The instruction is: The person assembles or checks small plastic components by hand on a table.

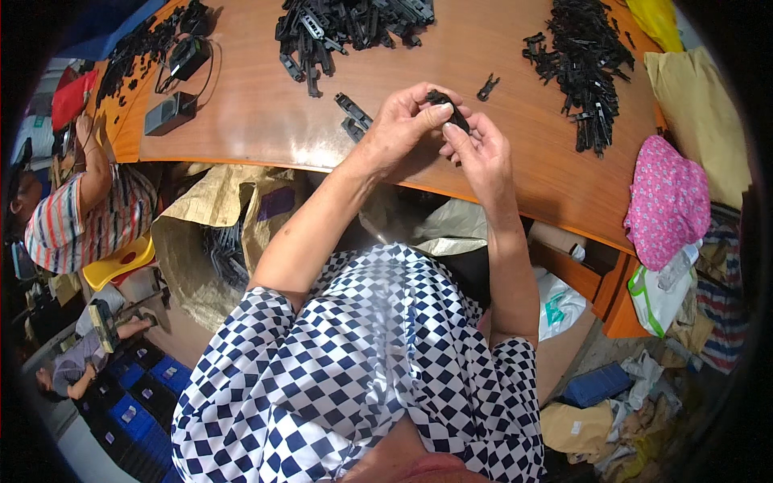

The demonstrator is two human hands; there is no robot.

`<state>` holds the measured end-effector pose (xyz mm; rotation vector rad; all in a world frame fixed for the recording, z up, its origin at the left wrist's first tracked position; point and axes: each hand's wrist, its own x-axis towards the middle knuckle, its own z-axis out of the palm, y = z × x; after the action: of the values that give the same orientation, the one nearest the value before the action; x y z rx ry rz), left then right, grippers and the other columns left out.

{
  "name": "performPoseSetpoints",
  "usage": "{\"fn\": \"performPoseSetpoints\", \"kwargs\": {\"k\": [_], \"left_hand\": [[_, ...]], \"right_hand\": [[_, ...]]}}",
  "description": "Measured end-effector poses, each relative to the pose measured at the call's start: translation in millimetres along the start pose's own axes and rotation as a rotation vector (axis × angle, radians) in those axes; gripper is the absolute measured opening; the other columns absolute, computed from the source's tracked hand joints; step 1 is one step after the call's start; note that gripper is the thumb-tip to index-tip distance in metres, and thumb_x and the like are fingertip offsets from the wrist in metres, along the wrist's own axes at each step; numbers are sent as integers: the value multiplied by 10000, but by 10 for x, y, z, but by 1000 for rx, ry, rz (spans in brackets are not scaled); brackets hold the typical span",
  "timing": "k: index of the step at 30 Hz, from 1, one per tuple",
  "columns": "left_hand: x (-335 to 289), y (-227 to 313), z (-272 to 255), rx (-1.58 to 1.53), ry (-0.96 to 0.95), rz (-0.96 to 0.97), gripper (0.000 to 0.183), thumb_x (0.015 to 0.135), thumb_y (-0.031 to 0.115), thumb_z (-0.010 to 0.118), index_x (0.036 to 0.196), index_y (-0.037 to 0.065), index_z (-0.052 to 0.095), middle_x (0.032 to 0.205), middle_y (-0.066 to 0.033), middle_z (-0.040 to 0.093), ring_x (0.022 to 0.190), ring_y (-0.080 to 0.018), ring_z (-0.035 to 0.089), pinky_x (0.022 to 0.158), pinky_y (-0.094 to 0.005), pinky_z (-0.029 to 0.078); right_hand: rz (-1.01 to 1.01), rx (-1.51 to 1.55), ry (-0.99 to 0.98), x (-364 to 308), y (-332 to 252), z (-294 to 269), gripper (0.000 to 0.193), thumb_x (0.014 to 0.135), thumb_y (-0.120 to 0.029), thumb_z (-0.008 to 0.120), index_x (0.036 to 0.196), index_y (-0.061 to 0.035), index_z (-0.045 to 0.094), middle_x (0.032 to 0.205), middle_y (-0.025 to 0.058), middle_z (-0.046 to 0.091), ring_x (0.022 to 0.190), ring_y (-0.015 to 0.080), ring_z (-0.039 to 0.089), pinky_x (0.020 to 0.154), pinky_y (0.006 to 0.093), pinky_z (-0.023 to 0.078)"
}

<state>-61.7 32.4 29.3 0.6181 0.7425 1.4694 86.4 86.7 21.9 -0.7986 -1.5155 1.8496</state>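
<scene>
Over the near edge of the wooden table, a small black plastic part [456, 117] is held between my two hands. My left hand [411, 121] pinches its upper end with thumb and fingers. From the other side, my right hand [481, 147] grips its lower end. The fingers cover much of the part, so its exact shape is hidden. Beside my left wrist lie a couple of loose black clip-like pieces [353, 115]. A single small black piece [488, 87] rests on the tabletop just beyond my right hand.
A heap of long black parts [354, 28] covers the far middle of the table [241, 113]; another pile [586, 72] lies at right. Black adapter boxes [171, 113] with a cable stand at left. An open woven sack [189, 241] sits below the table edge. Another person [93, 193] sits at far left.
</scene>
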Motion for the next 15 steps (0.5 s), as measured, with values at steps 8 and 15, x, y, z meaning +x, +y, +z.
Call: {"fn": "performPoseSetpoints", "kwargs": {"k": [8, 15], "left_hand": [[-327, -19, 48, 207, 97, -77, 318, 926, 186, 589, 1177, -5, 555, 1090, -83, 646, 997, -163, 613, 878, -308, 513], [-589, 286, -589, 1657, 439, 568, 366, 875, 182, 607, 1213, 54, 549, 1221, -180, 546, 1115, -339, 531, 928, -418, 445]], "right_hand": [[-103, -358, 215, -260, 90, 101, 148, 820, -112, 700, 837, 5, 611, 591, 42, 605, 530, 71, 579, 487, 249, 454], [-66, -997, -388, -668, 137, -135, 281, 775, -219, 726, 894, 9, 615, 812, 170, 657, 752, 363, 625, 657, 396, 479]]}}
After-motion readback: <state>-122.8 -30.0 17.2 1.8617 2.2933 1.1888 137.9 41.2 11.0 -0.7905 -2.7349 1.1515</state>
